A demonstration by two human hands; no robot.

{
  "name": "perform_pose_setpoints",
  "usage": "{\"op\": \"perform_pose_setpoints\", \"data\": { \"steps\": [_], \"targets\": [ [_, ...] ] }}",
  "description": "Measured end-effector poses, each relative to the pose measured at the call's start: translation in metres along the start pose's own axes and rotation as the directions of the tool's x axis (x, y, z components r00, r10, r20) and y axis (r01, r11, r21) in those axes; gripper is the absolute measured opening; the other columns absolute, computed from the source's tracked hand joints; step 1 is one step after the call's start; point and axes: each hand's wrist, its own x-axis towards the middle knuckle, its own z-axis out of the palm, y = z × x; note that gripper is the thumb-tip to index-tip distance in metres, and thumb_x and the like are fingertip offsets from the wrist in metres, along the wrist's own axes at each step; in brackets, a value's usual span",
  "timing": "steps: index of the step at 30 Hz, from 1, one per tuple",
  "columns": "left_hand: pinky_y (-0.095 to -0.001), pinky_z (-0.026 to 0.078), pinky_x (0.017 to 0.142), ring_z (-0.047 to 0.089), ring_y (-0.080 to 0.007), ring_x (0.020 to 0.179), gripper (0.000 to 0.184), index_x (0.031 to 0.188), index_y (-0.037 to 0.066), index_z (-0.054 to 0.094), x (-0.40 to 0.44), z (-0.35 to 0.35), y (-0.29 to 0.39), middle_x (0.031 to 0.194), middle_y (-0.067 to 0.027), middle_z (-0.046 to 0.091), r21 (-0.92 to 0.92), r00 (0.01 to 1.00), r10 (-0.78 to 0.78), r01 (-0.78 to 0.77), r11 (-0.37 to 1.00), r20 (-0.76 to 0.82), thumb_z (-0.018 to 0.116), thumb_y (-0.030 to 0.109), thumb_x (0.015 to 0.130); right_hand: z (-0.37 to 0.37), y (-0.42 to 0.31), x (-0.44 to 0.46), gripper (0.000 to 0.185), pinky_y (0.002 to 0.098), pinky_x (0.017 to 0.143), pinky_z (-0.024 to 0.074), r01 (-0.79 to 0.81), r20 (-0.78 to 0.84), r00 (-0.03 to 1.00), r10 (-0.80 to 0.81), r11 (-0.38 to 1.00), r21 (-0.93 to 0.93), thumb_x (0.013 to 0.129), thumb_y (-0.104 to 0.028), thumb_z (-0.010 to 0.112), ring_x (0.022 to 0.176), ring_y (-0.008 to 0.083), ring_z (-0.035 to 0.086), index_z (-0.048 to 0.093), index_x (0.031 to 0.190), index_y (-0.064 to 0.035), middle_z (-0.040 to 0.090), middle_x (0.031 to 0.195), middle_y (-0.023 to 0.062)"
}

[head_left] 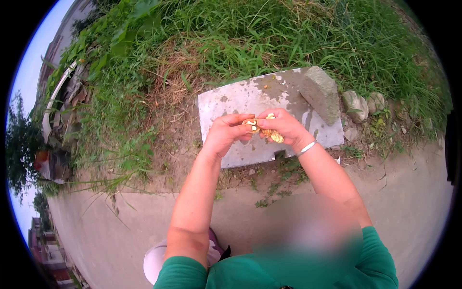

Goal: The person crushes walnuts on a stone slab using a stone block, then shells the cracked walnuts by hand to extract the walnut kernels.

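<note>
Both hands meet above a pale stone slab. My left hand (pixel 227 133) is closed, its thumb and fingers pinching a cracked walnut (pixel 250 126) whose pale kernel shows inside the brown shell. Against the walnut's right side press the fingertips of my right hand (pixel 285 126), which is closed too. Yellowish walnut kernel pieces (pixel 276 137) stick out below its fingers, and more show above them. A silvery bracelet (pixel 306 148) circles the right wrist. The fingers hide part of the walnut.
Under the hands, the stone slab (pixel 231 98) lies on soil, with wet patches and small crumbs on top. A large grey rock (pixel 320 94) rests on its right end. Smaller stones (pixel 356 106) lie beyond. Grass grows behind; concrete paving (pixel 130 226) runs in front.
</note>
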Motion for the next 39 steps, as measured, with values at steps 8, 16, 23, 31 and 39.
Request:
{"op": "perform_pose_setpoints", "data": {
  "steps": [8, 16, 23, 31, 39],
  "targets": [
    [-0.0253, 0.054, 0.061, 0.061, -0.0181, 0.070, 0.030, 0.103, -0.005, 0.053, 0.005, 0.004, -0.007, 0.091, -0.0134, 0.059, -0.226, 0.999, 0.023, -0.015, 0.974, 0.029, 0.058, 0.000, 0.074, -0.005, 0.003, -0.002, 0.017, 0.0204, 0.039, 0.0430, 0.017, -0.030, 0.999, -0.016, 0.999, 0.051, 0.076, -0.013, 0.060, 0.058, 0.0134, 0.057, 0.055, 0.086, 0.0000, 0.058, 0.075, 0.0084],
    [-0.0270, 0.055, 0.061, 0.061, -0.0182, 0.071, 0.030, 0.103, -0.006, 0.052, 0.012, 0.005, -0.020, 0.092, -0.0145, 0.059, -0.317, 0.999, 0.039, -0.030, 0.948, 0.024, 0.057, 0.002, 0.076, -0.008, 0.005, -0.002, 0.016, 0.0211, 0.040, 0.0439, 0.038, -0.109, 0.994, -0.031, 0.997, 0.060, 0.077, -0.014, 0.060, 0.057, 0.0142, 0.058, 0.056, 0.086, -0.0009, 0.058, 0.075, 0.0078],
    [-0.0283, 0.055, 0.061, 0.060, -0.0190, 0.072, 0.030, 0.104, -0.007, 0.051, 0.019, 0.012, -0.031, 0.092, -0.0146, 0.058, -0.387, 0.999, 0.043, -0.052, 0.921, -0.031, 0.057, 0.003, 0.076, -0.014, 0.009, -0.002, 0.016, 0.0194, 0.038, 0.0433, 0.075, -0.126, 0.990, -0.060, 0.990, 0.117, 0.078, -0.014, 0.058, 0.055, 0.0126, 0.058, 0.055, 0.086, -0.0007, 0.058, 0.073, 0.0076],
    [-0.0287, 0.054, 0.062, 0.060, -0.0202, 0.074, 0.027, 0.102, -0.006, 0.052, 0.020, 0.022, -0.034, 0.091, -0.0144, 0.058, -0.423, 0.993, 0.087, -0.115, 0.899, -0.084, 0.055, 0.002, 0.077, -0.014, 0.010, -0.002, 0.013, 0.0205, 0.038, 0.0418, 0.091, -0.151, 0.986, -0.065, 0.980, 0.177, 0.078, -0.012, 0.057, 0.053, 0.0133, 0.056, 0.055, 0.084, -0.0012, 0.058, 0.073, 0.0081],
    [-0.0258, 0.052, 0.064, 0.059, -0.0212, 0.082, 0.036, 0.113, -0.001, 0.045, 0.040, 0.022, -0.024, 0.096, -0.0134, 0.055, -0.290, 0.988, 0.084, -0.118, 0.950, -0.126, 0.053, 0.002, 0.078, -0.005, -0.009, 0.004, 0.015, 0.0201, 0.038, 0.0403, 0.120, -0.348, 0.933, -0.093, 0.991, 0.059, 0.079, -0.015, 0.056, 0.055, 0.0123, 0.056, 0.053, 0.087, -0.0018, 0.056, 0.070, 0.0066]
  ]
}}
